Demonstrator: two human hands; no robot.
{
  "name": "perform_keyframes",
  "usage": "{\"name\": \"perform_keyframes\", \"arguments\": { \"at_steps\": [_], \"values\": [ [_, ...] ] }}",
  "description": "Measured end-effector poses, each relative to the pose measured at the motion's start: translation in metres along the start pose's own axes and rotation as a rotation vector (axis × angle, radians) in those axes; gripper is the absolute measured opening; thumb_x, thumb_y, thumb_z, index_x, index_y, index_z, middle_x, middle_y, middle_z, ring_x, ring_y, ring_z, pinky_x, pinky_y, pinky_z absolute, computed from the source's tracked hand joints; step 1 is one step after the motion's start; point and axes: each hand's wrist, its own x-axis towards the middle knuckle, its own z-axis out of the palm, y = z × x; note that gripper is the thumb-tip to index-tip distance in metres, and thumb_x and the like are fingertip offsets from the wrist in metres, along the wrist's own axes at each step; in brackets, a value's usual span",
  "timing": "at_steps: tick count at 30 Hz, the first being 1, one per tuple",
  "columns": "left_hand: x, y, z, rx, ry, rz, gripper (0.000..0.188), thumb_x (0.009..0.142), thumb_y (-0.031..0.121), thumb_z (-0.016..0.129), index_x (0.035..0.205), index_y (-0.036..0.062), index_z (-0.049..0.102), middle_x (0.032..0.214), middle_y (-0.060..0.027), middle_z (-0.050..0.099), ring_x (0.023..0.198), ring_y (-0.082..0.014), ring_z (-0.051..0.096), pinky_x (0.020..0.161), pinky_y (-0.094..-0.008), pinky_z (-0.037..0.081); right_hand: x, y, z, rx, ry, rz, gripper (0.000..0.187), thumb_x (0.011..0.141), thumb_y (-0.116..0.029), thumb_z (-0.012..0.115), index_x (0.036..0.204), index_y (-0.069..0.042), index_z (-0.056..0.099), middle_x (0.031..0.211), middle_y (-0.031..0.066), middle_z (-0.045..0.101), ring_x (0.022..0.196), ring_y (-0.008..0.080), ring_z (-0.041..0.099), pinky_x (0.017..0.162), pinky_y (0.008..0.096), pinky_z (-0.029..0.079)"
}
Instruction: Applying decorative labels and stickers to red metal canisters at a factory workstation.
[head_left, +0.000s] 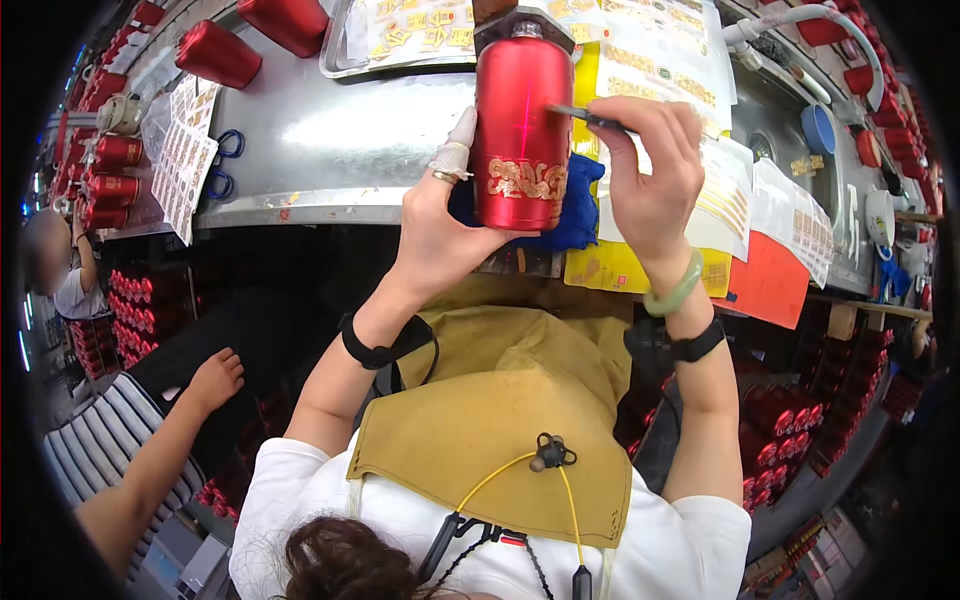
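A red metal bottle (pixel 522 105) stands on end at the bench edge, with a raised gold ornament band (pixel 527 180) around its lower part. My left hand (pixel 440 220) grips the bottle low on its left side; white covers wrap its fingers. In my right hand (pixel 655 170) is a pair of dark tweezers (pixel 595 118), pinched between thumb and fingers. The tweezers' tip lies at the bottle's right side, above the gold band; whether it touches cannot be made out. A blue cloth (pixel 582 210) is beneath and beside the bottle.
Gold sticker sheets lie in a metal tray (pixel 328 62) and on white paper (pixel 640 85) to the right. Blue scissors (pixel 225 165) and two red bottles (pixel 218 55) are at left. A red card (pixel 768 285) overhangs the edge. Another person's arm (pixel 165 450) reaches in at lower left.
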Motion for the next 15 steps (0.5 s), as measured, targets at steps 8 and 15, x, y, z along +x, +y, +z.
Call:
{"name": "perform_keyframes", "arguments": {
  "at_steps": [8, 15],
  "values": [
    [-0.004, 0.008, 0.003, 0.196, 0.112, 0.082, 0.103, 0.069, 0.021, 0.095, 0.152, -0.0059, 0.041, 0.138, -0.0255, 0.061, 0.119, -0.0320, 0.066, 0.099, -0.0382, 0.053, 0.014, -0.015, 0.000, -0.114, -0.051, -0.172, 0.020, 0.075, -0.013, 0.072, 0.094, -0.018, 0.073, 0.086, -0.0038, 0.070, 0.074, 0.0174, 0.056, 0.072, 0.0344, 0.039],
    [-0.004, 0.007, 0.007, 0.330, 0.187, 0.192, 0.109, 0.060, 0.023, 0.099, 0.150, -0.0057, 0.044, 0.136, -0.0273, 0.060, 0.111, -0.0389, 0.065, 0.093, -0.0429, 0.054, 0.011, -0.047, 0.004, -0.036, -0.277, -0.179, 0.018, 0.081, -0.017, 0.071, 0.099, -0.015, 0.069, 0.084, -0.0010, 0.063, 0.077, 0.0209, 0.059, 0.074, 0.0359, 0.043]
  ]
}}
